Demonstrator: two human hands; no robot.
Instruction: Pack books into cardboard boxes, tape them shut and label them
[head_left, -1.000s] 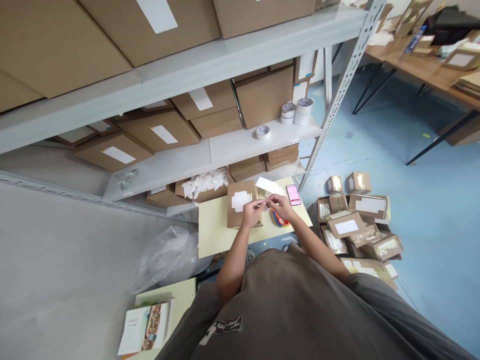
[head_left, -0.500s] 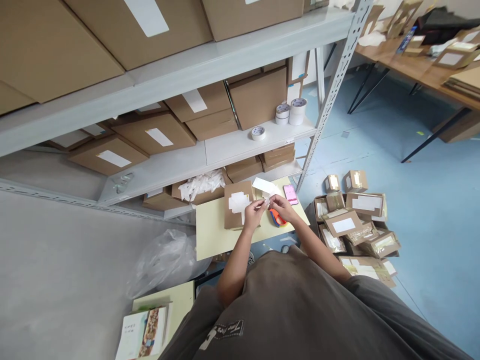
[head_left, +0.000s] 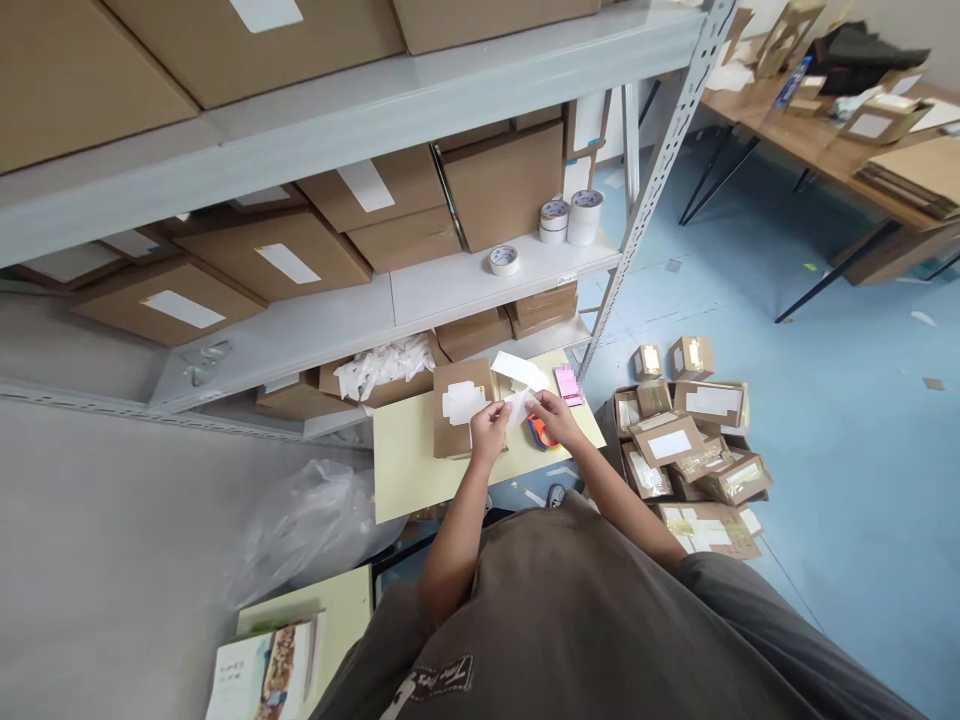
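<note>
The left hand and right hand hold their grips pinched on a white paper strip, just beside a cardboard box on the worktop. A pink phone lies near the right hand.

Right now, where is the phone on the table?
In the head view, the phone lies near the far right corner of the yellow table, just beyond the right hand and to the right of a white paper strip.

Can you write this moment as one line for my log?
left hand: white paper slip | right hand: same slip | nearby: cardboard box, pink phone
</note>
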